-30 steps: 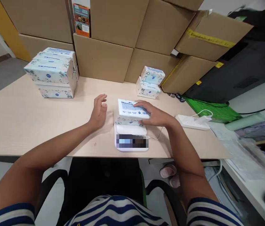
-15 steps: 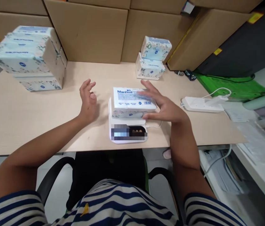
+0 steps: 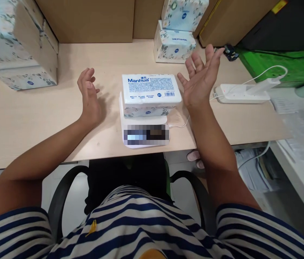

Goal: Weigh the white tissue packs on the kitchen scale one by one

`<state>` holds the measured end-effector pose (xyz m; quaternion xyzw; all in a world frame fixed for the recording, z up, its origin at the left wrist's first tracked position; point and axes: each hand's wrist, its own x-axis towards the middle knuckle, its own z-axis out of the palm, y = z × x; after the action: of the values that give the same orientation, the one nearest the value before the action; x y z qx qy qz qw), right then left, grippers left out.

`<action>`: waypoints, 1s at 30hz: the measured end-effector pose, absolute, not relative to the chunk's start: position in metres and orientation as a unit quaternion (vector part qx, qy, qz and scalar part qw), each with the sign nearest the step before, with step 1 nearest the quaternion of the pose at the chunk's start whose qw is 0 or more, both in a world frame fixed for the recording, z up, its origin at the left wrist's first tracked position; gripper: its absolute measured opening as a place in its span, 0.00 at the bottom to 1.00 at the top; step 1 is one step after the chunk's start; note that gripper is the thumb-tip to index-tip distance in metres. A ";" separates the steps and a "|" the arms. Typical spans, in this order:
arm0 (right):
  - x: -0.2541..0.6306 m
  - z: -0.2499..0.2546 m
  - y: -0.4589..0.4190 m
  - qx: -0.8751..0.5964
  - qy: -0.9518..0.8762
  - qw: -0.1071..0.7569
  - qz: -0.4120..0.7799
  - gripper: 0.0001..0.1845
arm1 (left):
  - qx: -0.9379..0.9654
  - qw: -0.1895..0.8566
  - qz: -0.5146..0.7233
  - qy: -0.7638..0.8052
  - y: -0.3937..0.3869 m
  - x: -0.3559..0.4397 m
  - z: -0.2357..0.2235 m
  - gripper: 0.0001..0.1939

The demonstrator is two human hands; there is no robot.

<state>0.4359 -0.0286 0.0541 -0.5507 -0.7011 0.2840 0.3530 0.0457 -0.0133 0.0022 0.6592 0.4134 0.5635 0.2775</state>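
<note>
A white tissue pack (image 3: 150,94) with blue print lies on a small white scale (image 3: 144,133) near the table's front edge. My left hand (image 3: 88,96) rests on its edge on the table just left of the pack, fingers apart and holding nothing. My right hand (image 3: 200,80) is raised to the right of the pack, palm turned inward, fingers spread and empty. Neither hand touches the pack.
A stack of tissue packs (image 3: 14,46) stands at the far left, and two more packs (image 3: 175,39) sit behind the scale. Cardboard boxes (image 3: 92,19) line the back. A white power strip (image 3: 240,92) with a cable lies at the right.
My right hand has let go of the pack on the scale and lifted away to the right with fingers spread. The view has tilted down and closer.
</note>
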 end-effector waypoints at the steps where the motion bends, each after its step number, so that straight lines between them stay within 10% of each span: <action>1: 0.434 0.051 -0.027 -0.547 -0.700 0.355 0.293 0.79 | 0.662 0.274 0.560 0.416 -0.012 0.045 0.001 0.53; 8: 0.415 0.040 -0.019 -0.499 -0.601 0.486 0.391 0.82 | 0.714 0.231 0.486 0.447 -0.005 0.037 -0.003 0.57; 30: 0.381 0.030 -0.043 -0.493 -0.645 0.448 0.374 0.79 | 0.693 0.401 0.440 0.406 -0.023 0.049 -0.009 0.52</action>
<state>0.3814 -0.0429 0.0296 -0.4931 -0.6448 0.3741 0.4485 0.0492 -0.0234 -0.0088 0.6930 0.4063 0.4402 0.4012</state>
